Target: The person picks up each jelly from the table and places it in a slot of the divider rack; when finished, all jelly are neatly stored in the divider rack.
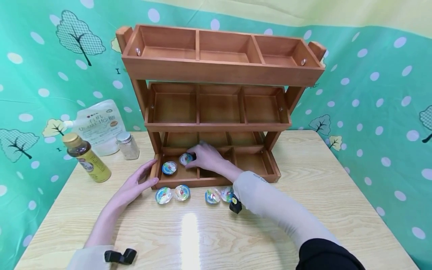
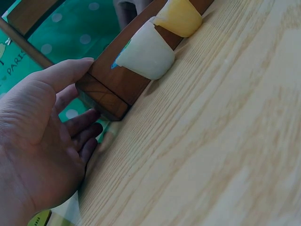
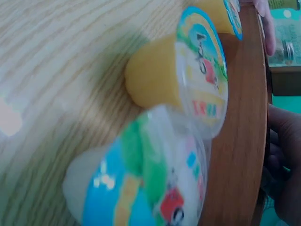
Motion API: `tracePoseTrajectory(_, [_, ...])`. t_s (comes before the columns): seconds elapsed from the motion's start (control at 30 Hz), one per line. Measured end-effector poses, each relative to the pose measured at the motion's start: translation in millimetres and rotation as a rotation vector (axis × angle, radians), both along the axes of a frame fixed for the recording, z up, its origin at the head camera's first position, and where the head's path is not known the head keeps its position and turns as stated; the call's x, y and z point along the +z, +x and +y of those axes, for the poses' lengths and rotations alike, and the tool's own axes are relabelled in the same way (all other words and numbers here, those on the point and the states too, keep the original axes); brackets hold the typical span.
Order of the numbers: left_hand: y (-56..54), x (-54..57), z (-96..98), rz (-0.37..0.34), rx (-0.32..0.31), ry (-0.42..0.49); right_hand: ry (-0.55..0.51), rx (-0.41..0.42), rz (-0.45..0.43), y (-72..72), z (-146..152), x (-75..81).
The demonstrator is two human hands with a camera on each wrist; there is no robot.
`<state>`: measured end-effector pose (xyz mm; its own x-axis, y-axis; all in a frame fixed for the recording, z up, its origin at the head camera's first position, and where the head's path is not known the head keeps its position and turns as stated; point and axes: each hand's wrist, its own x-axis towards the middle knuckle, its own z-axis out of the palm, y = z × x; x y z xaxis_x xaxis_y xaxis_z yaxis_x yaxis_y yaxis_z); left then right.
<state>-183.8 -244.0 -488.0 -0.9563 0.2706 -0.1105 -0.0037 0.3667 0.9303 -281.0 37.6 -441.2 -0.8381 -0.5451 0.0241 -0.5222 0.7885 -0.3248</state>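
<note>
My right hand (image 1: pixel 207 157) reaches into the left compartment of the wooden rack's (image 1: pixel 216 182) bottom tray. Its fingers hold a jelly cup (image 1: pixel 185 159) with a printed lid; its fingertips are partly hidden. Another jelly cup (image 1: pixel 169 168) sits beside it in the same compartment. My left hand (image 1: pixel 136 183) rests against the tray's left end, thumb at the front corner, as the left wrist view shows. On the table before the tray, a white jelly cup (image 2: pixel 148 52) and a yellow one (image 2: pixel 181 18) lie tilted as one pair. A second pair, including a yellow jelly cup (image 3: pixel 155 70), lies further right.
Two more divided trays, the middle tray (image 1: pixel 217 126) and the top tray (image 1: pixel 219 71), rise above. Left of the rack stand a yellow bottle (image 1: pixel 92 163), a glass jar (image 1: pixel 128 146) and a white pouch (image 1: pixel 101 127). A patterned curtain (image 1: pixel 371 112) hangs behind the table.
</note>
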Motion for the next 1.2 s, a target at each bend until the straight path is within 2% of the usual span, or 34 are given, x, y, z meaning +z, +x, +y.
tracePoseTrajectory(0.2, [-0.2, -0.3, -0.1, 0.013, -0.001, -0.004, -0.104, -0.003, -0.012, 3.4, 10.6, 4.7])
tracePoseTrajectory(0.43, [3.1, -0.4, -3.8, 0.007, 0.023, -0.016, -0.402, -0.016, -0.068, 18.2, 28.1, 11.9])
tracePoseTrajectory(0.57, [1.8, -1.1, -1.2, -0.001, 0.031, -0.018, -0.571, -0.017, -0.072, 32.2, 50.0, 17.1])
tracePoseTrajectory(0.7, [1.8, -1.1, -0.4, -0.015, 0.037, -0.004, -0.688, -0.019, -0.099, 49.0, 70.5, 20.9])
tracePoseTrajectory(0.93, [3.2, -0.9, 1.7, -0.015, 0.033, 0.009, -0.732, 0.018, -0.199, 75.8, 105.6, 19.8])
tracePoseTrajectory(1.07, [2.3, -1.7, 1.6, -0.014, 0.031, 0.014, -0.754, 0.112, -0.292, 83.7, 123.7, 14.5])
tracePoseTrajectory(1.2, [1.8, -2.9, 1.6, -0.010, 0.029, 0.014, -0.720, 0.196, -0.402, 88.6, 138.7, 8.2])
